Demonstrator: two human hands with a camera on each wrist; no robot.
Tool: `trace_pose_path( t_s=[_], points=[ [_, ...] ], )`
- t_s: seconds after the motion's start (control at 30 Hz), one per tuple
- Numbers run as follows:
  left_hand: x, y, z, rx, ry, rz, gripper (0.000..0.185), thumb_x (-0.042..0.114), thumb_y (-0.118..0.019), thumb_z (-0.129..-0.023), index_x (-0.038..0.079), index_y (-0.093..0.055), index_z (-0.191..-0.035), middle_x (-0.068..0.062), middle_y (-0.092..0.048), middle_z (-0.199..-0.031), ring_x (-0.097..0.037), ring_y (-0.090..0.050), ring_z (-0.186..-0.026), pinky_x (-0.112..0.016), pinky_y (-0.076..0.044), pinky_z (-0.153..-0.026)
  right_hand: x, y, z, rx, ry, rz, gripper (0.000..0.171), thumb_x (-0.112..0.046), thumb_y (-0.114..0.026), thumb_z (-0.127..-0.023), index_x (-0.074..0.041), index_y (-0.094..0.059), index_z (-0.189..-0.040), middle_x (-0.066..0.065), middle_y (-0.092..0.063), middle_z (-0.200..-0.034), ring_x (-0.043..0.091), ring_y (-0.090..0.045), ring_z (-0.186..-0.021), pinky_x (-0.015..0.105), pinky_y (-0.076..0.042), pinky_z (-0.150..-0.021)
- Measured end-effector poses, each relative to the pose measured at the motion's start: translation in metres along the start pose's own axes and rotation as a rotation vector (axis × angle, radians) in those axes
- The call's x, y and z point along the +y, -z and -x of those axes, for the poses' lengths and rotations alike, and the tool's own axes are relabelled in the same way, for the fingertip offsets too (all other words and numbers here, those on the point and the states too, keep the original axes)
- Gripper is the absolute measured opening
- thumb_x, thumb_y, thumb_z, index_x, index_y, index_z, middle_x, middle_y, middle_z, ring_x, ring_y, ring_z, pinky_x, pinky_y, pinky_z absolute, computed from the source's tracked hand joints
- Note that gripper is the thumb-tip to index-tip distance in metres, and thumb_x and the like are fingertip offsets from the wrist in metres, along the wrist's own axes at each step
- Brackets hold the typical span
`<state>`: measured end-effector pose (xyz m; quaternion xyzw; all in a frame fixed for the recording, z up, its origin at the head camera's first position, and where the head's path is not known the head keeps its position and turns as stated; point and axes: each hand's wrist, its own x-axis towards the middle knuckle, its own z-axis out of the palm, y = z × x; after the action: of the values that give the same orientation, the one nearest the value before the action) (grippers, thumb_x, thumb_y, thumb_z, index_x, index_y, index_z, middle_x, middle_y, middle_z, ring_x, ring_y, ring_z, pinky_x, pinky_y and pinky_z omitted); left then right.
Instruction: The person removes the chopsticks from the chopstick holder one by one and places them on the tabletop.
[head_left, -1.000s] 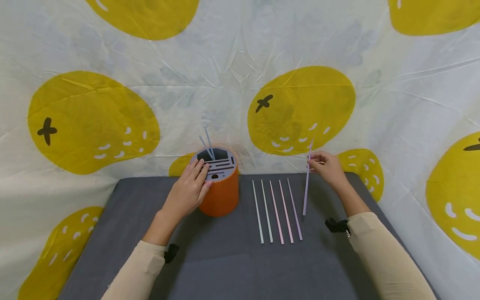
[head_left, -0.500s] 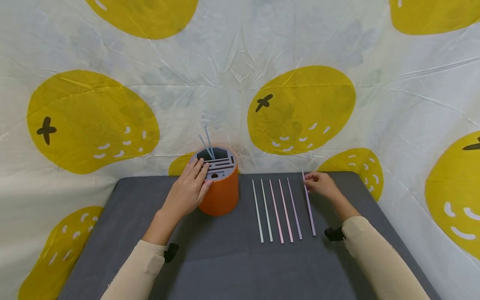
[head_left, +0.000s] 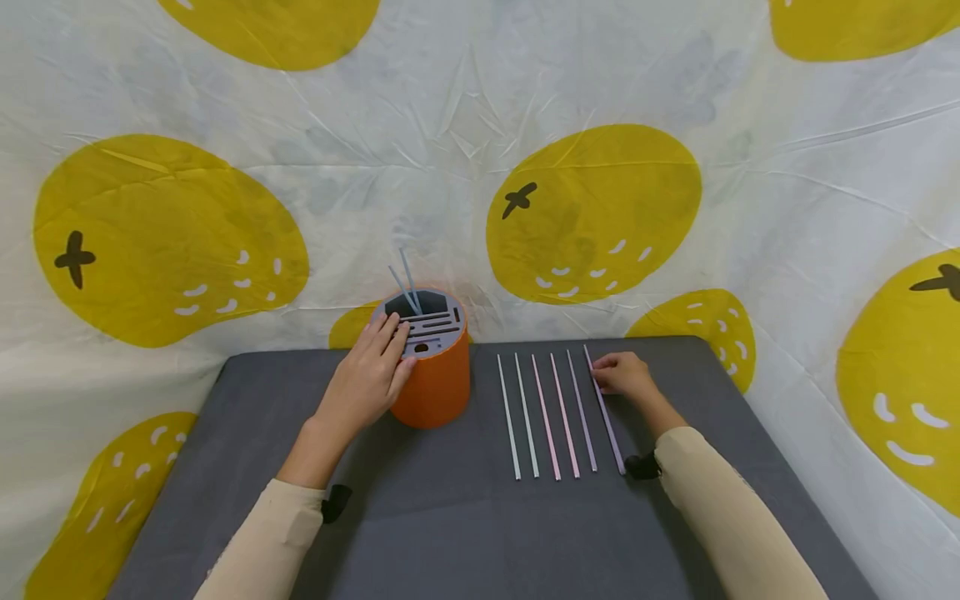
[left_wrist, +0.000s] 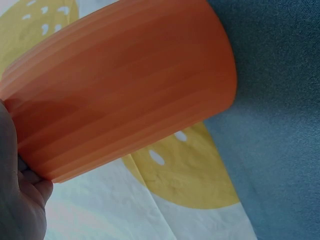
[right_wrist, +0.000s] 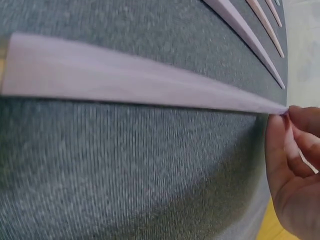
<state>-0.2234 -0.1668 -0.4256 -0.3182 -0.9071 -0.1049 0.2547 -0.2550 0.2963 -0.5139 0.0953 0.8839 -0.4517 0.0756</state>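
Thumb and fingertips of my right hand (head_left: 626,377) pinch a lilac chopstick (head_left: 606,417) near its thin far end. It lies along the table at the right of a row, its thick square end toward me. Beside it run several more: another lilac chopstick (head_left: 582,410), pink ones (head_left: 545,417) and pale green ones (head_left: 507,417). My left hand (head_left: 365,375) rests with extended fingers across the grey slotted top of an orange round holder (head_left: 431,396). In the left wrist view, fingertips show at the upper edge of its orange wall (left_wrist: 125,80).
Two thin blue sticks (head_left: 408,277) lean out of the holder's large rear opening. The table wears a dark grey cloth (head_left: 450,533). Right behind its back edge hangs a white curtain (head_left: 360,208) with big yellow fruit prints.
My right hand has lowered the lilac chopstick from a raised, tilted position to the cloth, shifting it left toward the row. My left hand stays on the holder. The head view has shifted slightly.
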Motion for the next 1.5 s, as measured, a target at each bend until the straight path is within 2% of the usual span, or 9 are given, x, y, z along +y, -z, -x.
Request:
trace_pose_path(
  t_s=[0.2,0.37,0.63,0.8,0.9,1.07,1.27,1.5],
  points=[
    [0.0,0.002,0.0,-0.008,0.006,-0.006,0.058,0.029,-0.058,-0.105,-0.004,-0.049,-0.151,-0.027,-0.047,-0.156,-0.043,-0.041,-0.148,-0.057,-0.035,-0.121,0.004,-0.005,-0.005,0.036,-0.043,0.046,0.023,-0.01,-0.07,-0.097,0.008,-0.072,-0.111,0.014,-0.072,-0.09,0.008,-0.065,-0.067,0.024,-0.061,-0.062],
    [0.0,0.002,0.002,0.002,0.0,-0.006,0.056,0.032,-0.054,-0.107,-0.004,-0.05,-0.15,-0.027,-0.048,-0.155,-0.044,-0.042,-0.147,-0.058,-0.037,-0.12,0.007,-0.008,-0.004,0.071,-0.026,0.074,0.019,-0.007,-0.07,-0.094,0.008,-0.072,-0.105,0.013,-0.07,-0.085,0.01,-0.064,-0.063,0.025,-0.061,-0.059],
    [0.002,0.002,0.002,-0.004,0.01,0.003,0.057,0.029,-0.058,-0.105,-0.005,-0.05,-0.15,-0.027,-0.047,-0.155,-0.044,-0.041,-0.148,-0.059,-0.035,-0.12,0.006,-0.014,0.002,0.127,0.006,0.132,0.018,-0.009,-0.073,-0.093,0.007,-0.074,-0.101,0.019,-0.072,-0.09,0.011,-0.065,-0.064,0.026,-0.061,-0.06],
    [0.002,0.001,0.002,-0.009,0.009,0.005,0.057,0.032,-0.056,-0.107,-0.005,-0.05,-0.15,-0.027,-0.047,-0.155,-0.044,-0.041,-0.148,-0.058,-0.034,-0.121,0.005,-0.01,0.004,0.164,0.057,0.184,0.018,-0.012,-0.074,-0.092,0.004,-0.075,-0.098,0.019,-0.074,-0.093,0.016,-0.069,-0.066,0.029,-0.061,-0.061],
    [0.003,0.001,0.003,-0.011,0.01,0.005,0.057,0.034,-0.053,-0.108,-0.005,-0.05,-0.15,-0.027,-0.047,-0.155,-0.044,-0.041,-0.148,-0.058,-0.035,-0.121,0.001,-0.007,0.002,0.194,0.126,0.251,0.017,-0.015,-0.074,-0.091,0.001,-0.076,-0.097,0.016,-0.075,-0.092,0.023,-0.07,-0.075,0.035,-0.059,-0.07],
    [0.002,0.001,0.004,-0.019,0.016,0.005,0.057,0.033,-0.053,-0.108,-0.004,-0.049,-0.151,-0.026,-0.047,-0.156,-0.043,-0.04,-0.149,-0.058,-0.034,-0.122,-0.015,-0.002,0.0,0.212,0.23,0.298,0.019,-0.02,-0.073,-0.094,-0.003,-0.077,-0.099,0.013,-0.076,-0.091,0.031,-0.067,-0.087,0.048,-0.054,-0.082],
    [0.001,0.001,0.003,-0.021,0.015,0.006,0.057,0.03,-0.057,-0.105,-0.003,-0.049,-0.151,-0.026,-0.047,-0.156,-0.043,-0.041,-0.149,-0.058,-0.034,-0.122,-0.052,0.001,0.007,0.198,0.332,0.251,0.021,-0.022,-0.071,-0.097,-0.003,-0.075,-0.105,0.014,-0.074,-0.095,0.031,-0.068,-0.089,0.045,-0.056,-0.08],
    [0.002,0.002,0.002,-0.03,0.018,0.003,0.058,0.03,-0.058,-0.105,-0.003,-0.049,-0.151,-0.026,-0.047,-0.156,-0.042,-0.04,-0.149,-0.058,-0.034,-0.122,-0.097,-0.001,0.014,0.159,0.393,0.215,0.025,-0.023,-0.07,-0.099,-0.003,-0.072,-0.113,0.017,-0.074,-0.106,0.034,-0.07,-0.099,0.048,-0.059,-0.083]
  ],
)
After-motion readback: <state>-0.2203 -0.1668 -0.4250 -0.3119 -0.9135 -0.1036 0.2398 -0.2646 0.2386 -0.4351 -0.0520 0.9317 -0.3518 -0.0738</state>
